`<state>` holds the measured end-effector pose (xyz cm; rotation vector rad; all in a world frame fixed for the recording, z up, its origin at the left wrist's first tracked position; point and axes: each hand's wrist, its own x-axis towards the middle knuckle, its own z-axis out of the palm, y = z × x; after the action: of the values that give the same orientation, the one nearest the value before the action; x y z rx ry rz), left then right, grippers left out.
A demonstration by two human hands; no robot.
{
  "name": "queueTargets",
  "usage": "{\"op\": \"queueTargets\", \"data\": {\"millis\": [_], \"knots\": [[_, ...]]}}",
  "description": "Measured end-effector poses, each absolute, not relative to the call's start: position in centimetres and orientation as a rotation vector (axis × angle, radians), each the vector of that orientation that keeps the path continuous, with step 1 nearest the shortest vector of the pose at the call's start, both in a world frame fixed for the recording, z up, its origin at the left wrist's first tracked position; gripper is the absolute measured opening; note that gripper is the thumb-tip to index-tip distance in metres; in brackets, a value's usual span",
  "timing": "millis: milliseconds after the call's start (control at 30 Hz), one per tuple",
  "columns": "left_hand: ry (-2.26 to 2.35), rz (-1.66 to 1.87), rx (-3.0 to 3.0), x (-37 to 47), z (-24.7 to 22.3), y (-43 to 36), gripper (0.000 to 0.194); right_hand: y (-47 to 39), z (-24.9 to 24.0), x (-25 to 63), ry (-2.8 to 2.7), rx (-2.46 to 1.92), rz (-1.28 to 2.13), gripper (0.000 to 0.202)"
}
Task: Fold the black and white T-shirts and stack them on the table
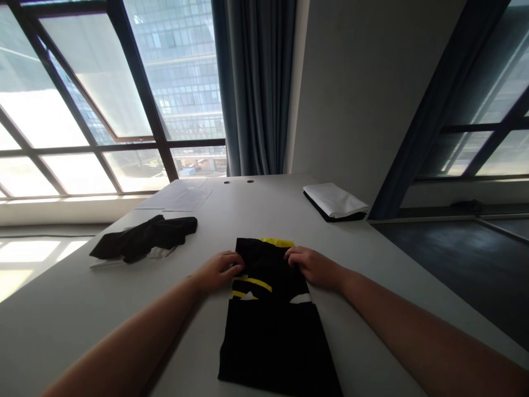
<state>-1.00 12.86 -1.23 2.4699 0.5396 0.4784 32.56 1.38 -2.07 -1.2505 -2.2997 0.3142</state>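
Note:
A black garment (275,344) with yellow and white accents lies on the table in front of me, folded into a long narrow strip. Its far part is folded over on itself, and a yellow band shows at the far edge. My left hand (220,270) is at the left edge of that fold, fingers curled onto the cloth. Across from it, my right hand (312,266) holds the right edge with bent fingers. Both thumbs are low and partly hidden, so how firmly each pinches is hard to see. What kind of garment it is does not show clearly.
On the white table (252,207), a crumpled dark cloth (144,237) lies at the left. Paper sheets (184,197) rest at the back left. A folded white cloth (334,199) sits on a black one at the back right. Behind hangs a blue curtain (256,88).

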Motion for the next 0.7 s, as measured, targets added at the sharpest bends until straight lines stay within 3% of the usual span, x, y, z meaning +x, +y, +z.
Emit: {"op": "queueTargets", "data": {"millis": [167,333,700], "knots": [[0.690,0.717,2.606,0.8,-1.5,12.5,0.042,2.8,-2.9,31.6,-2.126,-1.452,0.016,0.037],[0.825,0.442,2.680,1.7,-3.8,13.7,0.054,5.0,-5.7,32.8,-2.124,-1.976,0.169,0.064],[0.988,0.255,2.720,2.4,-5.4,15.6,0.067,7.0,-7.2,34.4,-1.959,-2.169,0.080,0.062]]}}
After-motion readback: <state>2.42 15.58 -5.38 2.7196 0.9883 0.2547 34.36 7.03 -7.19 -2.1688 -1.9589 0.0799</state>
